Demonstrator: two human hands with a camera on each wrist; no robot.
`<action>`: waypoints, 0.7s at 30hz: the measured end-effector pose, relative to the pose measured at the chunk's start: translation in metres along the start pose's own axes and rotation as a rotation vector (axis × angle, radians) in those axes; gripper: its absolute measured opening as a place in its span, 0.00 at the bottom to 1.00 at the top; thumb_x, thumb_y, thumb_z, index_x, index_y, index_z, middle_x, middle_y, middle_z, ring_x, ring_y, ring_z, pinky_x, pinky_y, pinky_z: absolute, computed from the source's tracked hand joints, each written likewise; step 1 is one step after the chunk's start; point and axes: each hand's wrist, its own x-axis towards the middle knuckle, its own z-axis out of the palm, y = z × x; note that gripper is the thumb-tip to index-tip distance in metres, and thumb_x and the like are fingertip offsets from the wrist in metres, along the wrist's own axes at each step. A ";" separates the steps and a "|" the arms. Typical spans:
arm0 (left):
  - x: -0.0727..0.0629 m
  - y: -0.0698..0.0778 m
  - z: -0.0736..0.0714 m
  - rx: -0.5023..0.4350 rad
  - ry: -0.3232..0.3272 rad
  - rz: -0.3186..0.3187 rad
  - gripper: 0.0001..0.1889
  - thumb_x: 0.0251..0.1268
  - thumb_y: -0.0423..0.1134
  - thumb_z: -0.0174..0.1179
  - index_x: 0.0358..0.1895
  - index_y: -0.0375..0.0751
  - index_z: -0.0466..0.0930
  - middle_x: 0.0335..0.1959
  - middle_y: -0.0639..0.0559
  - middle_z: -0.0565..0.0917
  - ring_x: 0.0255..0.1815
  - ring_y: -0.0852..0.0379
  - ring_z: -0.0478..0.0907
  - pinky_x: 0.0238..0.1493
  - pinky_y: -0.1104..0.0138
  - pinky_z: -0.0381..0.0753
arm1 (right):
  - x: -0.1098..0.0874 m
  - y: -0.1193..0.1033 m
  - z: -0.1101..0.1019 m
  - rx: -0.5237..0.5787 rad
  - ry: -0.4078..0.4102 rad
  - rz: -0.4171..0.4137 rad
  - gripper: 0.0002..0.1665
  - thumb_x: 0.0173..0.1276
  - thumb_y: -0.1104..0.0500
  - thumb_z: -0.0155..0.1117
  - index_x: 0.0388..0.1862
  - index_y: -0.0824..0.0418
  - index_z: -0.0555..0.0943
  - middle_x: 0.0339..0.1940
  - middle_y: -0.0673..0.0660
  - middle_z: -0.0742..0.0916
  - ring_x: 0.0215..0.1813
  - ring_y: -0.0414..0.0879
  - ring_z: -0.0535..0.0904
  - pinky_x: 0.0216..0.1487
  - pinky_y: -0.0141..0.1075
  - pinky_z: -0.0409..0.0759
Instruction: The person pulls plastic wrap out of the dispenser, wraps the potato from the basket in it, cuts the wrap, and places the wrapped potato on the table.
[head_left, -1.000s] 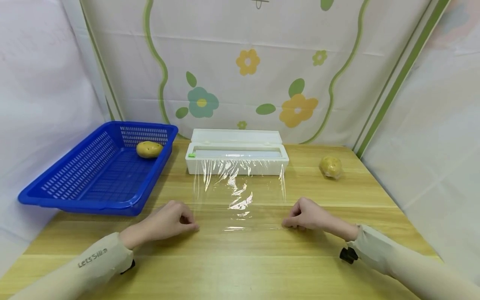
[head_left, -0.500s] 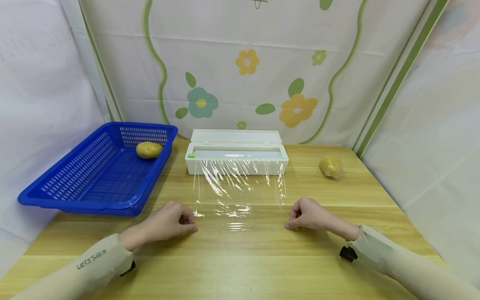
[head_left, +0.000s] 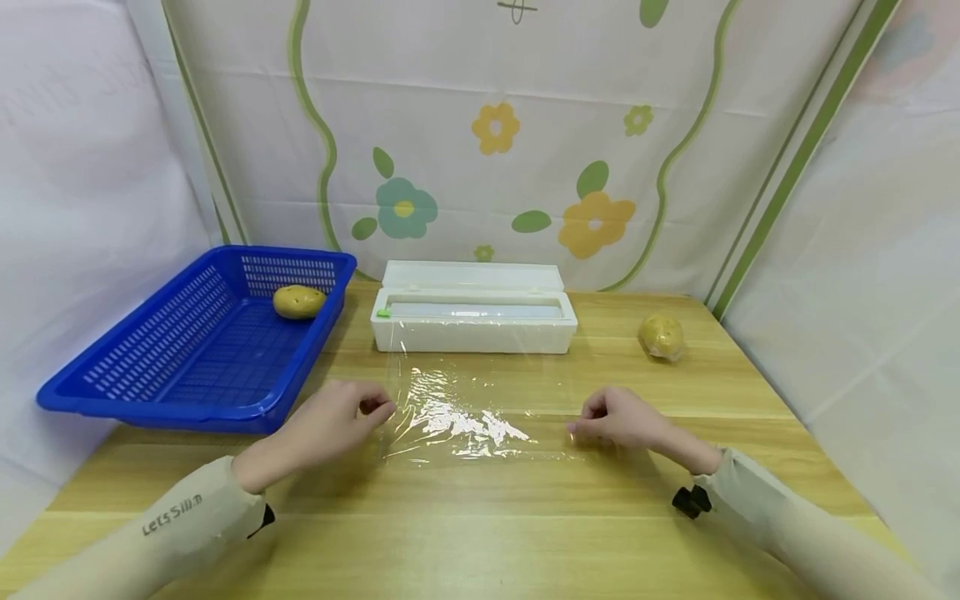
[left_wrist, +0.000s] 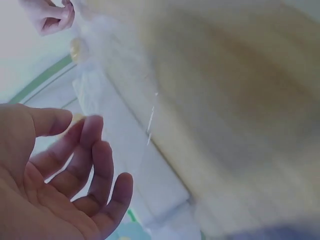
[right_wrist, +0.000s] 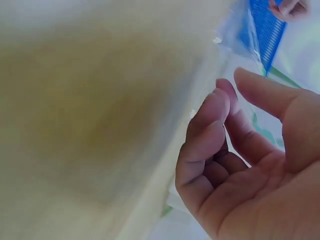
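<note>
A thin sheet of clear cling film (head_left: 457,425) spreads wrinkled over the wooden table in front of a white cling film box (head_left: 472,337). Beside its left edge is the left hand (head_left: 330,425), raised slightly above the film's near corner. In the left wrist view the thumb stands apart from the loosely bent fingers (left_wrist: 102,165), with nothing visible between them. By the right edge of the film hovers the right hand (head_left: 618,421). Its thumb and index fingertip show a small gap in the right wrist view, and the other fingers (right_wrist: 207,142) bend loosely.
At the left stands a blue plastic basket (head_left: 273,400) holding one potato (head_left: 298,302). Another potato (head_left: 662,335), wrapped in film, sits at the back right. The box's lid (head_left: 472,275) is raised, and a green slider (head_left: 384,313) sits at its left end.
The film, earlier stretched with creases from the box to both hands, now lies slack and crumpled lower down. The left hand has risen slightly and the right hand has shifted a little away.
</note>
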 end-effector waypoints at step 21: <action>0.053 0.023 -0.065 -0.037 0.174 -0.026 0.09 0.72 0.40 0.59 0.43 0.39 0.84 0.33 0.53 0.84 0.35 0.56 0.80 0.39 0.58 0.78 | 0.084 0.023 -0.052 0.120 0.600 0.037 0.30 0.64 0.47 0.72 0.58 0.64 0.82 0.51 0.59 0.86 0.48 0.50 0.82 0.43 0.39 0.80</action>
